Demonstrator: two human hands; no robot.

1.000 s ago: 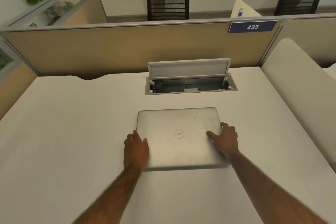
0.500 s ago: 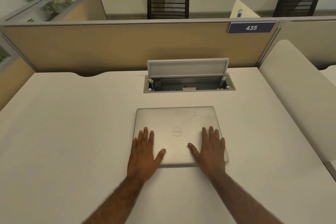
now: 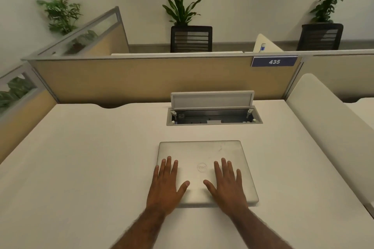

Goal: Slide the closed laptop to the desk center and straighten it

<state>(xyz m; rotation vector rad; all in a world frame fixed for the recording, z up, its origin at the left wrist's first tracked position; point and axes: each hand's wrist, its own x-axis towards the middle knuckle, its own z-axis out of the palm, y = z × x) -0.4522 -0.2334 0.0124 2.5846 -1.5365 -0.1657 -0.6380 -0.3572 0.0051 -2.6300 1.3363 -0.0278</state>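
Two hands flat on the closed laptop point(image 3: 204, 159): left hand point(image 3: 166, 186) near its left edge, right hand point(image 3: 227, 186) right of the logo, fingers point(image 3: 169, 164) spread, gripping nothing. Laptop lies mid-counter point(image 3: 81, 157), long axis across, near square to the cable box point(image 3: 214, 118), both hands equally near.

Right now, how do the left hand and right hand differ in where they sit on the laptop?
The left hand overlaps the laptop's left edge, its palm partly over the desk; the right hand lies wholly inside the lid. The left covers the near-left corner; the near-right corner shows. Both lie flat, fingers spread.
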